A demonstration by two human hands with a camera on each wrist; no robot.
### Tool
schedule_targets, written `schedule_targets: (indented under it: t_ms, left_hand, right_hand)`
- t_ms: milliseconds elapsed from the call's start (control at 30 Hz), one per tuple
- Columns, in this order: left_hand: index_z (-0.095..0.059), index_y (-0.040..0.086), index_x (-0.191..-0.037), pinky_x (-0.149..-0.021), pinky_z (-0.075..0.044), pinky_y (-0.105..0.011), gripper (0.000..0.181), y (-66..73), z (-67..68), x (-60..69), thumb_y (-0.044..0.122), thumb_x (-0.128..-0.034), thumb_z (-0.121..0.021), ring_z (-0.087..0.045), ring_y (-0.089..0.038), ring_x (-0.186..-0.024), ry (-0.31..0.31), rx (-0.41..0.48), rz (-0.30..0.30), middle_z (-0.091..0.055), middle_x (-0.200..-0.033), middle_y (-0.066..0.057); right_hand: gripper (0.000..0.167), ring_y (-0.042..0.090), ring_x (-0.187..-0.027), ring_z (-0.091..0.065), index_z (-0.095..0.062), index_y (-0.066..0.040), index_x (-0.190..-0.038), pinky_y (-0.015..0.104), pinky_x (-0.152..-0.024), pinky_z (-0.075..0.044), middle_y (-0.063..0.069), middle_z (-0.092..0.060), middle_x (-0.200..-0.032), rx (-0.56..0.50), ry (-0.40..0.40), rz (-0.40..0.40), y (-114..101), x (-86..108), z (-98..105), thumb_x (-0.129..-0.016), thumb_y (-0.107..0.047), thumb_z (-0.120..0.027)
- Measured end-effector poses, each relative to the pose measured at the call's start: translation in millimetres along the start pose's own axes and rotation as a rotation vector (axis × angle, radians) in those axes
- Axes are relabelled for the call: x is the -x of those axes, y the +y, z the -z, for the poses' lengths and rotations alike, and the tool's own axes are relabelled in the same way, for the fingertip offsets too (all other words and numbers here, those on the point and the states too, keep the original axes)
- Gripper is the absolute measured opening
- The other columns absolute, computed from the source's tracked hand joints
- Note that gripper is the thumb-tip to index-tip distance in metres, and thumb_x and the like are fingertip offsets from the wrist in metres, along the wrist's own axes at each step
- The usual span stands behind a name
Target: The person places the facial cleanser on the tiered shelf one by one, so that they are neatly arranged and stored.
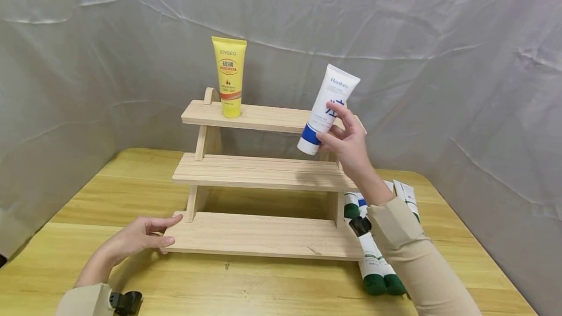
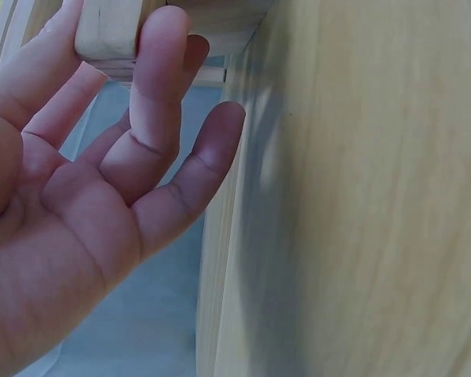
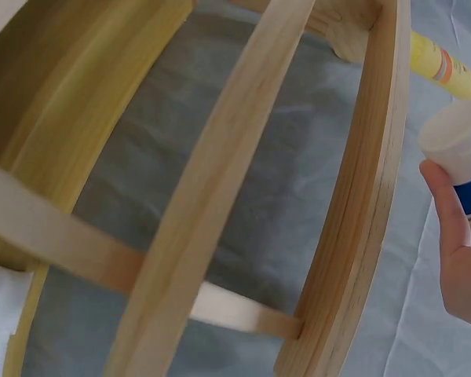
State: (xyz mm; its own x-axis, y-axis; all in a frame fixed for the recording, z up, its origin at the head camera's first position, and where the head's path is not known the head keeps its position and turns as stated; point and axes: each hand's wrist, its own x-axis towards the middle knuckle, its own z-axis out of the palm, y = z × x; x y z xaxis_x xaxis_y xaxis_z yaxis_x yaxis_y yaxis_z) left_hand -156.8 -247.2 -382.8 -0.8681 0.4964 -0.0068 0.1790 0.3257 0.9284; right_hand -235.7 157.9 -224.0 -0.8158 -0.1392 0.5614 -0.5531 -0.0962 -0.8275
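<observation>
Over behind the wooden table (image 1: 281, 286), a grey, faintly shiny cloth (image 1: 281, 9) is hanging, wrapping round both sides too, its creases (image 1: 101, 1) catching the light. The table is showing yellowish grain and rounded far corners, and a small dark smudge (image 1: 227, 266) is marking its surface near the front.

My right hand (image 3: 465, 271) holds a white plastic tube with a round cap and blue band (image 3: 447, 145) beside the top board of a pale wooden step shelf (image 3: 208, 188). A long yellow tube (image 3: 441, 64) is near that board's far end. White things (image 3: 5, 302) lie by the edge of the yellow wooden table (image 3: 102, 102).
</observation>
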Motion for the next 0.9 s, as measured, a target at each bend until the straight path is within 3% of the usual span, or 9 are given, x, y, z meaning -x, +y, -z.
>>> schedule_targets:
  t_ms: [133,300,667,800,900]
  left_hand:
    - [-0.030,-0.016,-0.127,-0.075,-0.040,-0.015,0.056,-0.9,1.3,0.5,0.009,-0.0864,-0.058,-0.059,-0.017,-0.061,-0.010,-0.027,-0.034,-0.032,-0.123,-0.042]
    - [-0.032,-0.015,-0.128,-0.077,-0.037,-0.013,0.056,0.2,2.0,-0.9,0.011,-0.0859,-0.059,-0.059,-0.017,-0.061,0.003,-0.044,-0.025,-0.040,-0.121,-0.037]
    - [-0.032,-0.015,-0.127,-0.076,-0.040,-0.014,0.056,0.0,1.6,0.3,0.010,-0.0854,-0.060,-0.059,-0.018,-0.061,0.009,-0.010,-0.013,-0.025,-0.128,-0.037]
    - [-0.032,-0.015,-0.128,-0.074,-0.042,-0.017,0.057,-0.3,1.2,-0.2,0.010,-0.0855,-0.060,-0.058,-0.017,-0.061,0.009,-0.010,-0.013,-0.029,-0.128,-0.037]
    - [-0.031,-0.014,-0.129,-0.074,-0.041,-0.017,0.057,-0.1,1.2,-1.4,0.012,-0.0857,-0.060,-0.058,-0.016,-0.061,0.007,-0.024,-0.007,-0.044,-0.117,-0.037]
  right_hand:
    - [0.054,0.028,-0.101,-0.052,-0.042,-0.006,-0.127,0.032,-0.061,-0.052,0.005,-0.039,-0.128,-0.031,0.020,0.050,0.1,-7.9,-9.7,-0.080,0.017,-0.052]
    - [0.054,0.027,-0.098,-0.054,-0.041,-0.004,-0.127,0.031,-0.060,-0.052,0.005,-0.042,-0.123,-0.021,0.069,0.118,-1.0,-16.4,-16.4,-0.079,0.017,-0.052]
    - [0.054,0.022,-0.096,-0.052,-0.044,0.000,-0.125,0.031,-0.066,-0.051,0.007,-0.038,-0.125,0.114,0.112,0.177,8.9,-35.9,-25.0,-0.076,0.019,-0.053]
    - [0.054,0.021,-0.094,-0.052,-0.046,0.002,-0.124,0.031,-0.071,-0.050,0.008,-0.038,-0.124,0.158,0.118,0.202,14.4,-38.9,-28.8,-0.074,0.020,-0.054]
    - [0.052,0.022,-0.092,-0.051,-0.046,0.003,-0.122,0.032,-0.075,-0.047,0.008,-0.041,-0.124,0.191,0.109,0.222,16.0,-42.1,-31.0,-0.074,0.021,-0.053]
